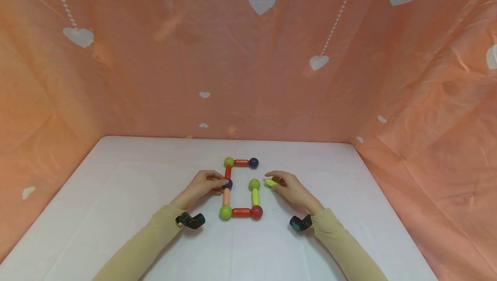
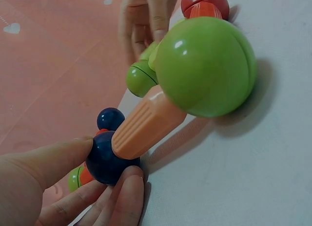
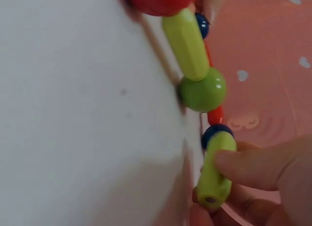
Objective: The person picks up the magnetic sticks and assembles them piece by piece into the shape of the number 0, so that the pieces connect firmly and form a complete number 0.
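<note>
A chain of coloured balls and rods lies on the table, shaped like a 6 with a gap at its middle right. My left hand (image 1: 203, 184) pinches the dark blue ball (image 2: 108, 162) on the chain's left side, between thumb and fingers. From that ball a peach rod (image 2: 148, 123) leads to a large green ball (image 2: 207, 67). Right of the chain, my right hand (image 1: 291, 189) pinches a loose yellow-green rod (image 3: 214, 175), a small dark spot showing on its end. It is held apart from the nearest green ball (image 1: 254, 184), which tops another yellow-green rod (image 1: 255, 197).
At the chain's far end, a red rod (image 1: 241, 162) joins a green ball (image 1: 229, 162) to a dark blue ball (image 1: 254, 162). A red ball (image 1: 256, 212) forms the near right corner. Orange cloth with hearts (image 1: 233, 69) surrounds the white table (image 1: 128, 177).
</note>
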Action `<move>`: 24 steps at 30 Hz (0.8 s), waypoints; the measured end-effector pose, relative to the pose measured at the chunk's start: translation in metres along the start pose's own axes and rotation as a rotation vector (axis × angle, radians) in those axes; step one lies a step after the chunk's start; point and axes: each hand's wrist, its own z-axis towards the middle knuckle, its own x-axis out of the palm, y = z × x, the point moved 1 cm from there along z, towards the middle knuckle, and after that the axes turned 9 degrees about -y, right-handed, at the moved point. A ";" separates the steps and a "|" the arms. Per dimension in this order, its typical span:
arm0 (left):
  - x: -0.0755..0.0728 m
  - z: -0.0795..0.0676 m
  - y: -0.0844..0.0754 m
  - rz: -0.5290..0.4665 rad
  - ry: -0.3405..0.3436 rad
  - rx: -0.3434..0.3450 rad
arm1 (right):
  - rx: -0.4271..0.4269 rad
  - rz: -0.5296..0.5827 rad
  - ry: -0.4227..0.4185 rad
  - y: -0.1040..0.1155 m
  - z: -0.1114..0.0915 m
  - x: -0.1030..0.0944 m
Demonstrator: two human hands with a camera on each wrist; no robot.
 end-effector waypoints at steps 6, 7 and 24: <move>-0.001 -0.001 -0.002 0.000 -0.008 -0.003 | 0.051 0.066 -0.050 0.009 0.018 -0.003; -0.001 -0.001 -0.002 0.000 -0.009 -0.004 | 0.054 0.096 -0.051 0.010 0.022 -0.002; 0.001 -0.004 0.000 -0.019 -0.010 0.008 | 0.265 0.541 -0.150 0.021 0.050 0.030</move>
